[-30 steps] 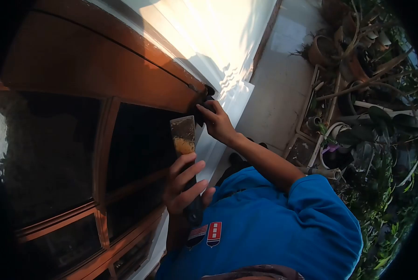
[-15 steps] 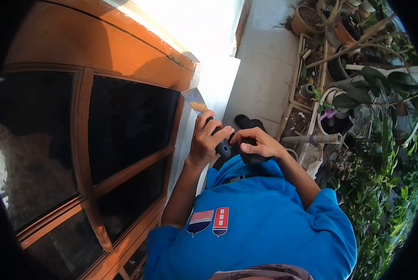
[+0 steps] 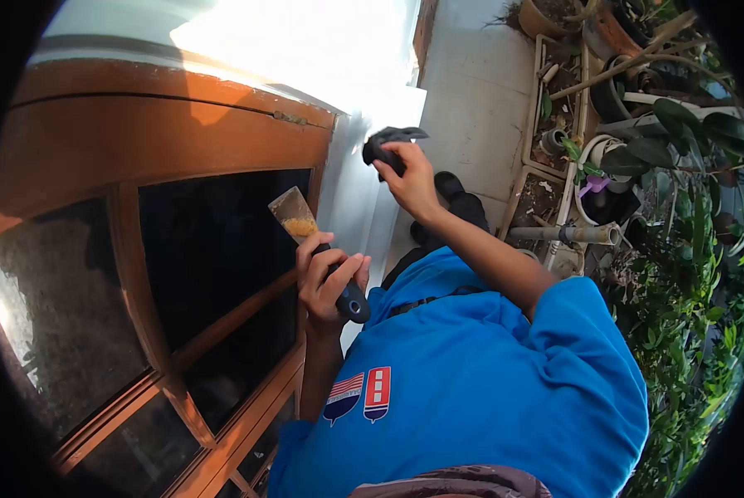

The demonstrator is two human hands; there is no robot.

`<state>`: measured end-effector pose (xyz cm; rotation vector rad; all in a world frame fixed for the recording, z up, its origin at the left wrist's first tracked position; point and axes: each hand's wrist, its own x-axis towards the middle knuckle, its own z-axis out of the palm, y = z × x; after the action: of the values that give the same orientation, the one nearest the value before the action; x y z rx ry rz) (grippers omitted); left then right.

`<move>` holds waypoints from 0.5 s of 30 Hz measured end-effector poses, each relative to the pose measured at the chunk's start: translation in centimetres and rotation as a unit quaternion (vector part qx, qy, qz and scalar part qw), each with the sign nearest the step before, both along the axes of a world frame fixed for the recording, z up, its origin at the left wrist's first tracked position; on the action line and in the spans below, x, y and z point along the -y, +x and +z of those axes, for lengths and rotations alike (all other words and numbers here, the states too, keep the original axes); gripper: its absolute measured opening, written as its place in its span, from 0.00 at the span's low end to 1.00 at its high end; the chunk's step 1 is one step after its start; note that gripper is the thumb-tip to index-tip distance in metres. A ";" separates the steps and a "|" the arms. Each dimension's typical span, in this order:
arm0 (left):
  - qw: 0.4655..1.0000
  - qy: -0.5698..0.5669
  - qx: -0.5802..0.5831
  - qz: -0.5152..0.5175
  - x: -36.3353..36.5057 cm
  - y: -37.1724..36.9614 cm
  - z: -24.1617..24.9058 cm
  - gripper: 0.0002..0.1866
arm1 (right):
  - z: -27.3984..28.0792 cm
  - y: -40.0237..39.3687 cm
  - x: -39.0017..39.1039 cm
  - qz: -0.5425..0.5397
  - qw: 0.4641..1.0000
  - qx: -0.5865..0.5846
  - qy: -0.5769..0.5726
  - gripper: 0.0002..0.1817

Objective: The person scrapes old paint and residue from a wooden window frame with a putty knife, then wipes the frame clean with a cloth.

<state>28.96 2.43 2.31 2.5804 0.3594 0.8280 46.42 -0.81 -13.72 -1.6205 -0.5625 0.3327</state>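
My left hand [image 3: 326,286] is closed round the black handle [image 3: 352,300] of a putty knife, whose flat metal blade [image 3: 293,212] points up and left, with yellowish residue near its base. The blade hangs in front of the dark glass pane [image 3: 214,241] of an orange-brown wooden door or window; whether it touches cannot be seen. Higher up, my right hand [image 3: 411,178] pinches a crumpled black cloth [image 3: 386,148] beside the sunlit white frame [image 3: 355,178]. Part of the cloth is hidden by my fingers.
The wooden frame [image 3: 123,124] with several glass panes fills the left side. A pale tiled walkway [image 3: 471,91] runs ahead past my feet. Along the right stand planter boxes [image 3: 525,199], pots [image 3: 546,21], a pipe [image 3: 575,234] and dense plants [image 3: 687,332].
My right hand has moved up and left, carrying the black cloth from near my waist to beside the white frame. My left hand has shifted down and left with the putty knife.
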 end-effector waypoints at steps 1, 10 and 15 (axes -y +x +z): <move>1.000 0.001 -0.007 0.007 0.0 -0.1 0.2 0.14 | -0.1 0.3 -1.8 -0.004 0.999 0.012 0.031 0.15; 0.995 -0.004 -0.044 0.086 1.0 0.1 0.6 0.14 | -4.6 -1.7 -13.3 0.018 0.983 -0.162 -0.085 0.24; 0.993 -0.017 -0.043 0.111 1.4 0.0 0.3 0.14 | -4.1 -1.5 -16.1 0.011 0.931 -0.363 -0.036 0.22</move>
<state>28.98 1.08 2.58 2.5816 0.6908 0.7768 44.91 15.29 -17.81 -1.4251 0.0022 0.9269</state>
